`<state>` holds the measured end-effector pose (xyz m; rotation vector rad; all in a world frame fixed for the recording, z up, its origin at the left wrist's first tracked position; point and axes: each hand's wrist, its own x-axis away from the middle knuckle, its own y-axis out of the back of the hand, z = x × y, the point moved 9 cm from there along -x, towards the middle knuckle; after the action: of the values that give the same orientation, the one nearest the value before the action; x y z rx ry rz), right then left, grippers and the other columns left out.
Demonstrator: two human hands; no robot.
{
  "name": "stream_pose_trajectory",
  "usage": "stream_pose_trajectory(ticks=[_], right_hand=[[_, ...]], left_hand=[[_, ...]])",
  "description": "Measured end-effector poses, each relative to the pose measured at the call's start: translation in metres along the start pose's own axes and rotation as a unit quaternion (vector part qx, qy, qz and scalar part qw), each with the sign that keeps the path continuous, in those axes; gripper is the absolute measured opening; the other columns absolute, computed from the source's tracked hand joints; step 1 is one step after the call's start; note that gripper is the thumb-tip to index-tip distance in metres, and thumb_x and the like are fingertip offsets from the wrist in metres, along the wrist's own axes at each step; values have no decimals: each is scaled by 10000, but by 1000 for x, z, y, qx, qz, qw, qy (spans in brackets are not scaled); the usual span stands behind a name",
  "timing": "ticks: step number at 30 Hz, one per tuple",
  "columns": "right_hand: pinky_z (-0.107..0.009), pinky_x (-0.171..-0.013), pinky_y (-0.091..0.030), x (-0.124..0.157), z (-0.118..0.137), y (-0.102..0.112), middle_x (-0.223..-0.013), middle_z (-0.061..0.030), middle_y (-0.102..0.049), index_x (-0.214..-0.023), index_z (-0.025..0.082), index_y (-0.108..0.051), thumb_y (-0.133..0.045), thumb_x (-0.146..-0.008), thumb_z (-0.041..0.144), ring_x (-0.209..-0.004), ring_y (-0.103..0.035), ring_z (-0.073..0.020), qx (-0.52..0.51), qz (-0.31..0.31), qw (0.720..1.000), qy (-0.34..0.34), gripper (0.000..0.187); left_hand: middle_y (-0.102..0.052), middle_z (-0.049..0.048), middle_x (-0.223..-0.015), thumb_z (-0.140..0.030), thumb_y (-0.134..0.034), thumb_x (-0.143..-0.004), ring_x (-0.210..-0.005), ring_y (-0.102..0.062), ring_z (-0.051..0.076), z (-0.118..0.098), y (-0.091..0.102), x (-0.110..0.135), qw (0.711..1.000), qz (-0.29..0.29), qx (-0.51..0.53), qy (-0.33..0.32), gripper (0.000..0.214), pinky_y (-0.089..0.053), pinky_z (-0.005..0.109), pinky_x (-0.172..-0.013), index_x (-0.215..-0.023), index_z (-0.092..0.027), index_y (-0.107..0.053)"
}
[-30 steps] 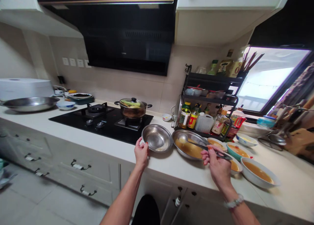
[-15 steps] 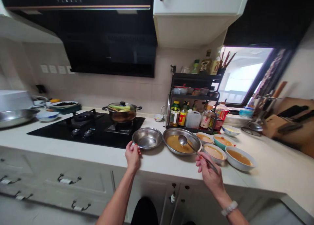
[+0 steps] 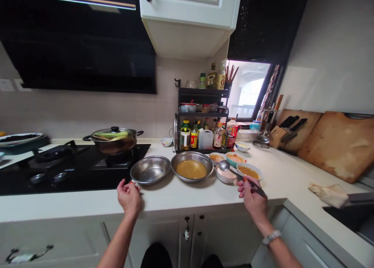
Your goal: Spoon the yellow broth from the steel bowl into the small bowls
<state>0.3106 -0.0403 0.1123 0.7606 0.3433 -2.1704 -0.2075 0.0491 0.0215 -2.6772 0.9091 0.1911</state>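
Note:
My right hand (image 3: pixel 253 196) grips the handle of a metal ladle (image 3: pixel 224 165), whose bowl is over a white bowl (image 3: pixel 226 179) of pale orange liquid. Beside the near left rim of a bare shallow steel basin (image 3: pixel 150 170) is my left hand (image 3: pixel 128 196), its fingers curled closed. Whether they pinch the rim, I cannot tell. Between the hands stands a second steel basin (image 3: pixel 177 176) of yellow-brown liquid. Close to the ladle are a teal-rimmed bowl (image 3: pixel 228 161), a small bowl (image 3: pixel 216 158) and a larger white bowl (image 3: pixel 260 177), all with orange-brown liquid.
A lidded pot (image 3: pixel 113 143) sits on the black gas hob (image 3: pixel 78 178) at left. Behind the basins stands a black rack (image 3: pixel 201 114) of bottles. A knife block (image 3: pixel 277 137), cutting boards (image 3: pixel 336 145) and a cloth (image 3: pixel 329 194) lie to the right.
The ladle has come out of the liquid-filled basin and moved right with my right hand, over the white bowl. My left hand stays by the bare basin. My view has turned right.

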Motion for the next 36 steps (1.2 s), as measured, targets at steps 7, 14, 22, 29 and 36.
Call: stream_pose_trajectory(ticks=[7, 14, 22, 29, 36], right_hand=[[-237, -397, -486, -1, -13, -1, -635, -28, -647, -933, 180, -614, -526, -817, 584, -482, -604, -156, 99, 67, 993, 8, 430], [-218, -345, -438, -1, -14, -26, -616, -18, -634, -913, 168, -616, -608, -788, 530, -443, -583, -148, 32, 108, 994, -13, 383], [-301, -641, -573, 6, 4, -41, -858, -65, -694, -1050, 183, -646, -588, -811, 319, -742, -673, -187, -14, 172, 985, 12, 281], [-274, -594, -541, 4, -27, 23, -948, -84, -678, -1164, 174, -589, -568, -815, 383, -690, -637, -156, 11, 45, 999, 12, 408], [-297, -683, -466, -48, -116, 115, -848, -126, -702, -1033, 110, -623, -394, -871, 283, -759, -654, -216, 356, -65, 927, -100, 330]], left_hand=[[-621, 22, -794, -334, -574, -786, -651, -585, 160, -44, -46, 105, 967, 214, -19, -137, 423, -491, 283, -652, -1184, -194, -547], [-581, -2, -667, -239, -590, -784, -571, -515, 122, -79, -156, 247, 849, 514, 48, -112, 390, -424, 226, -571, -1168, -166, -577], [-654, 20, -708, -139, -623, -694, -650, -608, 161, -73, -243, 297, 818, 564, 78, -84, 486, -482, 259, -639, -1177, -167, -585], [-605, 10, -638, -332, -608, -779, -493, -543, 121, -68, -262, 304, 824, 558, 98, -26, 191, -453, 222, -476, -858, -158, -604], [-564, -7, -571, -324, -518, -820, -417, -516, 130, -52, -263, 248, 906, 423, 28, 0, 152, -408, 230, -436, -786, -178, -544]])
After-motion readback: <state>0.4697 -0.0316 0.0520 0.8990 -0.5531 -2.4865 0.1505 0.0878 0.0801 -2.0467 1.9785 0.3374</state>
